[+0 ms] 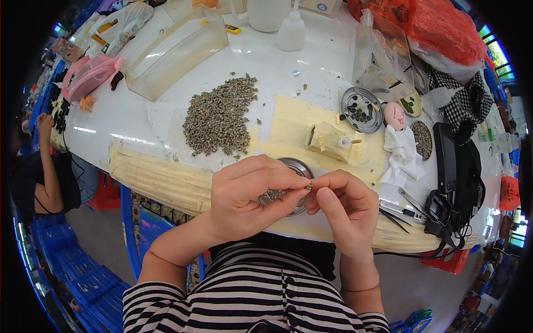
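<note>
Both hands meet at the table's near edge, fingertips almost touching. My left hand (250,191) pinches a small metallic part (308,187) between thumb and forefinger. My right hand (347,208) has its fingers curled against the same part from the other side. Partly hidden beneath my hands is a round metal dish (297,165) with small shiny pieces in it. Beyond my left hand lies a heap of small metal parts (219,116). A tape-wrapped block (336,143) with a short white peg stands past my right hand.
To the right are a round tin of dark green pieces (361,109), crumpled tissue (401,152), tweezers (395,221) and a black strap (463,188). A clear plastic trough (177,55) and a white squeeze bottle (292,32) stand farther back. Another person (47,166) sits at left.
</note>
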`<state>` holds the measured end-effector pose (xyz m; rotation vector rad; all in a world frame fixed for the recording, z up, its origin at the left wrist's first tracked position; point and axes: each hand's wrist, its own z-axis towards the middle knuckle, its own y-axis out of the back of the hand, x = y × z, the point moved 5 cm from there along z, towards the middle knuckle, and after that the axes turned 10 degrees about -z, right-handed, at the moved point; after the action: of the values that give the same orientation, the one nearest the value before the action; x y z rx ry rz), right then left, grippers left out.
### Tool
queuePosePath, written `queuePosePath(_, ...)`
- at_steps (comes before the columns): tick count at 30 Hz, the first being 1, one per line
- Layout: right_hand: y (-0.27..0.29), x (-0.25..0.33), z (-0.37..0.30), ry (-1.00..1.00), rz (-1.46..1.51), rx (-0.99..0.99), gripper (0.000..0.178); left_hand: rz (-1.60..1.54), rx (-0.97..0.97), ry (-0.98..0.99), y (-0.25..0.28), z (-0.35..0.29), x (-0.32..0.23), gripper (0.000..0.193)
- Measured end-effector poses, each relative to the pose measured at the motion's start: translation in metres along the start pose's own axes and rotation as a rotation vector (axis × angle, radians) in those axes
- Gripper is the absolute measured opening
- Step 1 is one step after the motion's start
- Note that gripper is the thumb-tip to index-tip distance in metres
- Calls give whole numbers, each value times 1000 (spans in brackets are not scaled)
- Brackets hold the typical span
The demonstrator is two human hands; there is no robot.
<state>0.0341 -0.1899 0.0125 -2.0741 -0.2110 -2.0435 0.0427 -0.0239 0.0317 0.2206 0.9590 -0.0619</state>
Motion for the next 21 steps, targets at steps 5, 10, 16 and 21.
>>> queuePosePath(5,2,0,-1,33,-3,-12,15,66,-9,-41,0,0,-2,23)
queuePosePath(10,3,6,-3,183,-233,-135,17,83,-39,-4,0,0,0,22)
queuePosePath(16,2,8,-2,230,-333,-137,22,41,-74,30,2,1,0,20)
queuePosePath(21,2,7,-1,190,-323,-116,23,9,-55,9,2,0,2,22)
